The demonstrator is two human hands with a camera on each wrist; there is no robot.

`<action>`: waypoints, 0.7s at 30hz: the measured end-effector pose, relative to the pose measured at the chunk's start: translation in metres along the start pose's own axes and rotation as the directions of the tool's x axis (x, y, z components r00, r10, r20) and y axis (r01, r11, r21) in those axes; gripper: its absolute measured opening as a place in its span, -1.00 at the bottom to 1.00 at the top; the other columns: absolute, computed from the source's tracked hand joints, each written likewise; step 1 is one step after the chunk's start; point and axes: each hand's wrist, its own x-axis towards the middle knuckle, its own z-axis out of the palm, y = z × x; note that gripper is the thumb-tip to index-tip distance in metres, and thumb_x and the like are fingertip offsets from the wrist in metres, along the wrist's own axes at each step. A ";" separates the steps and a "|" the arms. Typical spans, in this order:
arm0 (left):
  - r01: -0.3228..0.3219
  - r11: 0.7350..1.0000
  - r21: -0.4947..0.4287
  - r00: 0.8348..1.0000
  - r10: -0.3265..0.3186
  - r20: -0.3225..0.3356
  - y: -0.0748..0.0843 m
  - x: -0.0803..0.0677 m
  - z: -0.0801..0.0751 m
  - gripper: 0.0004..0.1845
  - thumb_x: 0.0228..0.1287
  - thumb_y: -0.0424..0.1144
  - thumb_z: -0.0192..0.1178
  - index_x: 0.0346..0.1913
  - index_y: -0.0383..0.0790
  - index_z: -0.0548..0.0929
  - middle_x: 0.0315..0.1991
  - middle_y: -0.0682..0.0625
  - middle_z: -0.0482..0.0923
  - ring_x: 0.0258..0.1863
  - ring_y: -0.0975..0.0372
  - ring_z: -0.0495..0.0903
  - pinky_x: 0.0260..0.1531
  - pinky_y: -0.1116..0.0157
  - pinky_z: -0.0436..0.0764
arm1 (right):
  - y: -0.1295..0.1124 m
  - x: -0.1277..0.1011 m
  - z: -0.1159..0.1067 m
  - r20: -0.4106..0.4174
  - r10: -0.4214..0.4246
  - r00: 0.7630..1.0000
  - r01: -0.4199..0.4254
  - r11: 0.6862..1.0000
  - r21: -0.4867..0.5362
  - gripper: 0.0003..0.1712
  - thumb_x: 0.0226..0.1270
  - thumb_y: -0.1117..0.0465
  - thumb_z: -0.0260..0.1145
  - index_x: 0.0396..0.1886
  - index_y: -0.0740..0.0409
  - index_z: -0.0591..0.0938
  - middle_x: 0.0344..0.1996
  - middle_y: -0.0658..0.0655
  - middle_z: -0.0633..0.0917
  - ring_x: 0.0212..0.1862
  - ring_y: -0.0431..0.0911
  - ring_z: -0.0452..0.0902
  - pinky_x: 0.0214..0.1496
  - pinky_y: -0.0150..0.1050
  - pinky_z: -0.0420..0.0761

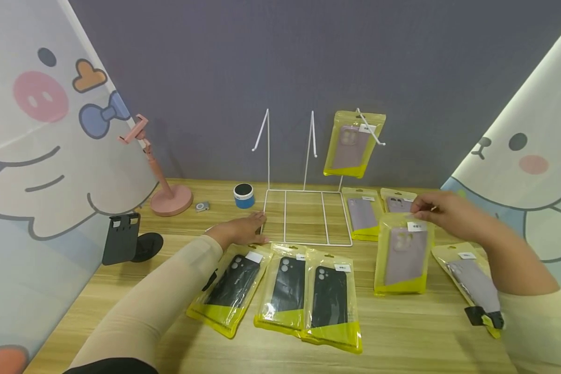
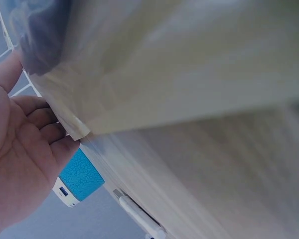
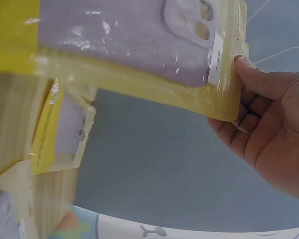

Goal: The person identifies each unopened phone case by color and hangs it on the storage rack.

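My right hand [image 1: 441, 209] pinches the top edge of a yellow-and-clear bag holding a purple phone case [image 1: 404, 259], upright over the right of the table. In the right wrist view the thumb lies on the bag's near face and the fingers behind. My left hand [image 1: 244, 229] rests at the left side of the white wire rack's base [image 1: 305, 243], fingers loosely extended. One bagged purple case [image 1: 350, 145] hangs on the rack's right hook. Several bagged black phone cases [image 1: 329, 298] lie before the rack. Other bagged purple cases [image 1: 362, 213] lie at the right.
A blue speaker [image 1: 244, 196] stands left of the rack, near a pink phone stand [image 1: 168, 200] and a black phone holder [image 1: 121, 239]. The rack's left hook [image 1: 261, 132] and middle hook [image 1: 313, 135] stick out bare. A grey wall [image 1: 215, 78] rises behind the table.
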 end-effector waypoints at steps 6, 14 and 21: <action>-0.002 1.000 0.003 1.000 0.002 0.002 0.000 0.000 -0.001 -0.07 0.45 0.23 -0.04 0.58 -0.26 -0.16 0.60 -0.15 -0.31 0.58 0.01 -0.27 0.52 0.03 -0.05 | -0.012 0.005 -0.013 -0.016 0.033 0.999 -0.032 0.999 0.032 -0.95 0.46 0.23 0.22 -0.22 0.01 0.61 -0.33 -0.07 0.62 -0.32 -0.27 0.46 -0.31 -0.34 0.51; -0.003 1.000 -0.016 1.000 0.003 0.003 0.003 -0.005 -0.004 -0.08 0.45 0.20 -0.02 0.57 -0.29 -0.15 0.60 -0.18 -0.30 0.58 -0.01 -0.27 0.52 0.01 -0.05 | -0.030 0.021 -0.028 -0.181 0.034 0.983 -0.037 0.999 -0.013 -0.90 0.48 0.24 0.19 -0.17 0.03 0.63 -0.20 -0.03 0.65 -0.25 -0.28 0.45 -0.25 -0.42 0.47; 0.004 1.000 -0.014 1.000 -0.004 0.005 0.006 -0.006 -0.004 -0.08 0.45 0.20 -0.02 0.57 -0.28 -0.16 0.60 -0.16 -0.30 0.58 -0.01 -0.27 0.52 0.03 -0.05 | -0.049 0.035 -0.036 -0.349 0.008 0.937 -0.006 1.000 0.005 -0.85 0.52 0.18 0.14 -0.13 0.08 0.63 -0.24 -0.04 0.58 -0.29 -0.32 0.36 -0.30 -0.49 0.33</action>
